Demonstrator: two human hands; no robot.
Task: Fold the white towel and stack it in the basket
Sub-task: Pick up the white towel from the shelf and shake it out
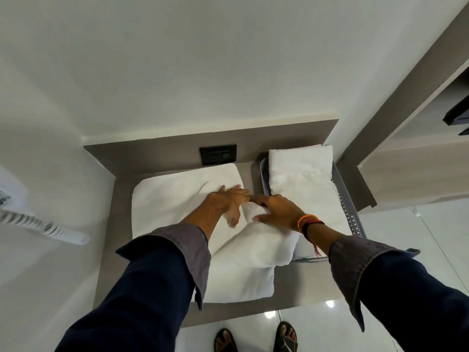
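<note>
A white towel [177,199] lies spread on the grey shelf [119,224], with its right part bunched into a thick fold near the middle. My left hand [228,201] rests flat on it, fingers spread. My right hand [279,210] grips the bunched fold of the same towel at its far end. To the right stands a grey perforated basket [345,201] with folded white towels [302,174] stacked in it. The bunched fold touches the basket's near left corner.
A black wall socket [218,154] sits on the shelf's back panel. A grey cabinet side [360,184] rises right of the basket. A white corded device [50,227] hangs at the left. My sandalled feet [256,337] stand on glossy floor below.
</note>
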